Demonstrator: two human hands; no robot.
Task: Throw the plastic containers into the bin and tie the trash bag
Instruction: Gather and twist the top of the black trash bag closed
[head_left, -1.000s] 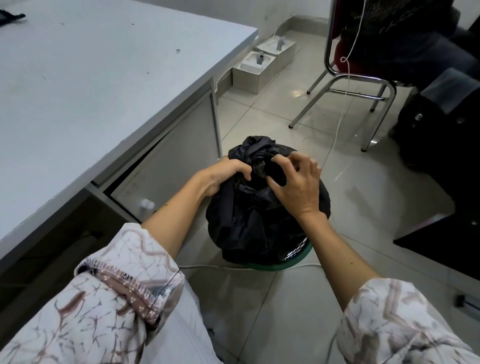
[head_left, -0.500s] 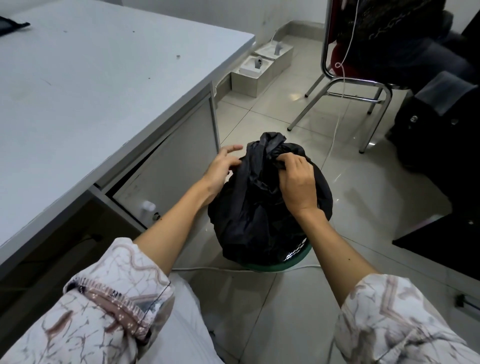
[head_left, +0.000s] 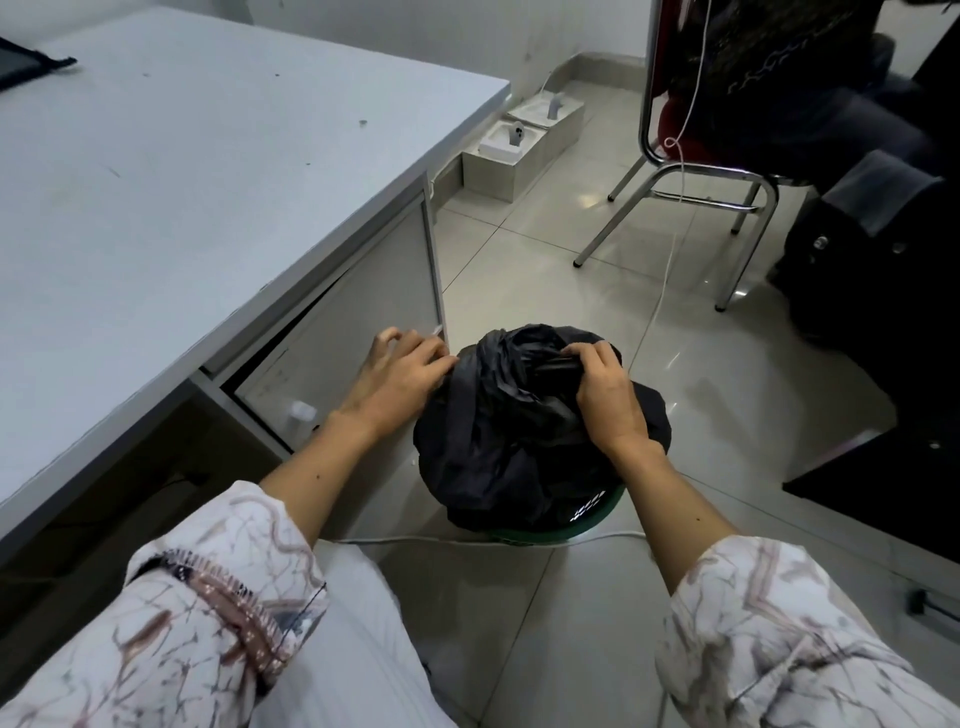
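The right hand (head_left: 605, 395) clenches the gathered neck of the black trash bag (head_left: 519, 441); the left hand (head_left: 400, 379), fingers seemingly loose, touches its side. The bag hides most of the green bin (head_left: 597, 525).

trash bag (head_left: 519, 447): thin crinkled black plastic | floor (head_left: 727, 364): glossy tiles | chair frame (head_left: 675, 182): shiny metal | desk top (head_left: 182, 182): matt, smooth

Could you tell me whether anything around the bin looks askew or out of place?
Yes: the desk's cabinet door hangs crooked, its top edge slanting away from the frame. A white cable also trails across the floor against the bin, a possible trip hazard.
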